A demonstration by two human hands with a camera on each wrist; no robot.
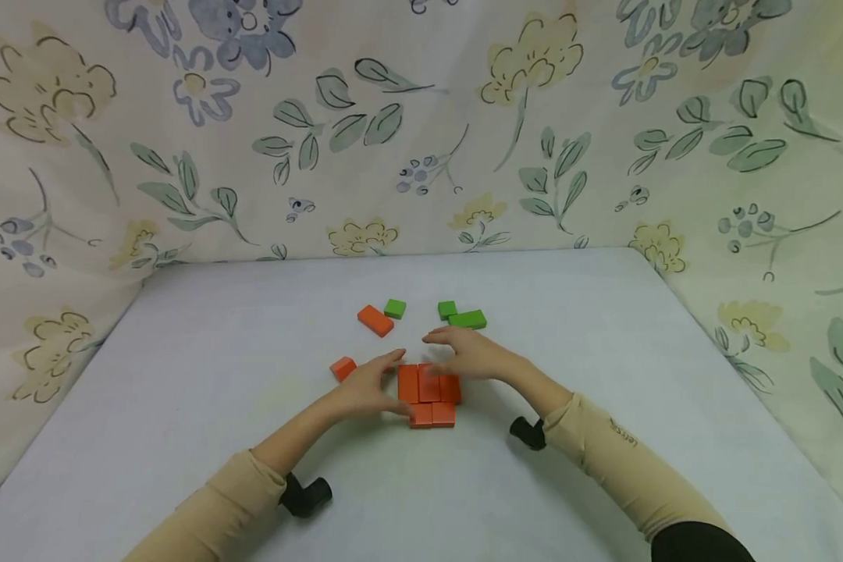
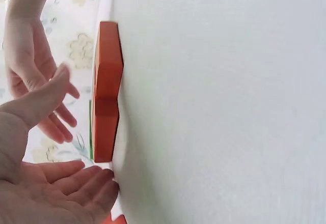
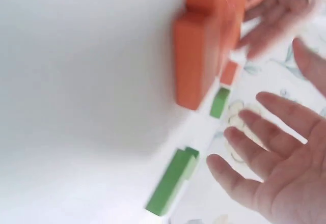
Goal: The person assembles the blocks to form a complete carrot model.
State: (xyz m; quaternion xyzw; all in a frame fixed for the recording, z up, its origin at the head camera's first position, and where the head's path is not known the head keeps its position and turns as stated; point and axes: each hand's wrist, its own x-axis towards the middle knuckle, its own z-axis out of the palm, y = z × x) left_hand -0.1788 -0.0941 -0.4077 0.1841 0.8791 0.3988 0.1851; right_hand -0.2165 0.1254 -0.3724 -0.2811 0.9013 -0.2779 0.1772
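Note:
Several orange blocks [image 1: 429,384] lie side by side on the white table, three in a back row and two in front. To their left is the left hand [image 1: 365,388], fingers spread and thumb near the front blocks. The right hand [image 1: 472,353] hovers at their back right, fingers extended above them. In the left wrist view the left palm [image 2: 61,193] faces the orange blocks [image 2: 108,66] with nothing in it. In the right wrist view the right hand [image 3: 285,158] has spread, empty fingers beside the orange blocks [image 3: 191,61].
Behind the group lie an orange block [image 1: 375,321], a small green block [image 1: 395,308], another small green block [image 1: 446,310] and a longer green one [image 1: 467,319]. A further orange block [image 1: 343,368] is beside the left hand. Floral cloth [image 1: 421,140] surrounds the table's back and sides.

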